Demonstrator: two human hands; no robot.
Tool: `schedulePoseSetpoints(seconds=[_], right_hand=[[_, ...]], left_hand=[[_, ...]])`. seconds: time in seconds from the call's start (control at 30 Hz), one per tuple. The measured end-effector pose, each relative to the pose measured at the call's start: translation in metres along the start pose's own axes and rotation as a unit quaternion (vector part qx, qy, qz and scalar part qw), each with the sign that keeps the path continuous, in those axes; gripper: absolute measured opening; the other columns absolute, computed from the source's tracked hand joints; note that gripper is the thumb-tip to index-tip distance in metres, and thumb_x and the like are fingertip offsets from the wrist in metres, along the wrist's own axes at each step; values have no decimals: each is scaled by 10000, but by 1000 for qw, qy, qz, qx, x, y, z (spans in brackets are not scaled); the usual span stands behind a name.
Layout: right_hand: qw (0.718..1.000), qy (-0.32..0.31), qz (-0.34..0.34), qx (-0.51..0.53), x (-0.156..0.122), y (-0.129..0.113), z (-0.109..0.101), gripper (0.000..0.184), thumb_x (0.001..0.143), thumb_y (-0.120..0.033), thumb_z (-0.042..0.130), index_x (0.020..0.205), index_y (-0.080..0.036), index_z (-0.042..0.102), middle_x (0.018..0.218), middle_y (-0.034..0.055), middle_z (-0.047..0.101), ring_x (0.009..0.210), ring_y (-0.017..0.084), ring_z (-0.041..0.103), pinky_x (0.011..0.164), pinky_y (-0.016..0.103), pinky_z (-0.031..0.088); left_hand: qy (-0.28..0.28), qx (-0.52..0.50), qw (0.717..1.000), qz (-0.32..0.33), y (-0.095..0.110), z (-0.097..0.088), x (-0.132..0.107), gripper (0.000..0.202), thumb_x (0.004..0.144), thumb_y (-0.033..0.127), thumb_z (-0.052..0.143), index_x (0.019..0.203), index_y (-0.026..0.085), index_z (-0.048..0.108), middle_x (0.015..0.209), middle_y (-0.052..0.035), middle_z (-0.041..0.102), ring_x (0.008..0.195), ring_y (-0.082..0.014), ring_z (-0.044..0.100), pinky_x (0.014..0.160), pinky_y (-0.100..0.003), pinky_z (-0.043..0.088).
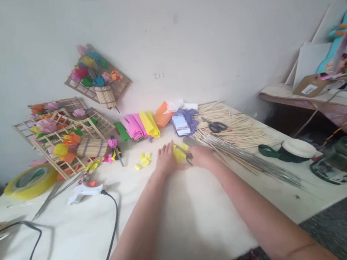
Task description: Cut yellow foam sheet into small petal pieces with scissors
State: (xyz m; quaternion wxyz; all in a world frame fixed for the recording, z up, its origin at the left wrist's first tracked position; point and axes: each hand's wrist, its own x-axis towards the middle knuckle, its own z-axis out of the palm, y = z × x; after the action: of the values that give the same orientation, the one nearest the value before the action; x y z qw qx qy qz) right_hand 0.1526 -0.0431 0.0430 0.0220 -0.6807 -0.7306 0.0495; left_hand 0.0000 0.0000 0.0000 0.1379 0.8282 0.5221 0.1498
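My left hand is closed around a piece of yellow foam sheet on the white table. My right hand grips a pair of scissors whose blades meet the yellow piece. Small cut yellow foam bits lie just left of my left hand.
Rolled foam sheets, bamboo sticks with black scissors and metal wires lie behind and to the right. A glue gun with its cable, yellow tape, and stick frames with foam flowers are on the left. Green ribbon roll at right.
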Motion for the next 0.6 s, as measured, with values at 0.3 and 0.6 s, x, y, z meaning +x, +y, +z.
schedulePoseSetpoints(seconds=[0.3,0.6], right_hand=[[991,-17,5,132,0,26,-6,515,642,-174,614,1156,-195,636,912,55,706,824,195,635,685,239,450],[971,9,11,239,9,42,11,487,659,-210,652,1144,-169,639,939,56,709,810,180,647,678,234,461]], left_hand=[[92,-109,990,-13,-9,7,-5,1067,575,468,742,1436,163,190,1135,-128,609,1074,-274,541,922,-378,416],[85,-74,991,68,-8,1,-13,1151,502,529,753,1426,114,207,1282,-206,500,1193,-338,462,1006,-459,345]])
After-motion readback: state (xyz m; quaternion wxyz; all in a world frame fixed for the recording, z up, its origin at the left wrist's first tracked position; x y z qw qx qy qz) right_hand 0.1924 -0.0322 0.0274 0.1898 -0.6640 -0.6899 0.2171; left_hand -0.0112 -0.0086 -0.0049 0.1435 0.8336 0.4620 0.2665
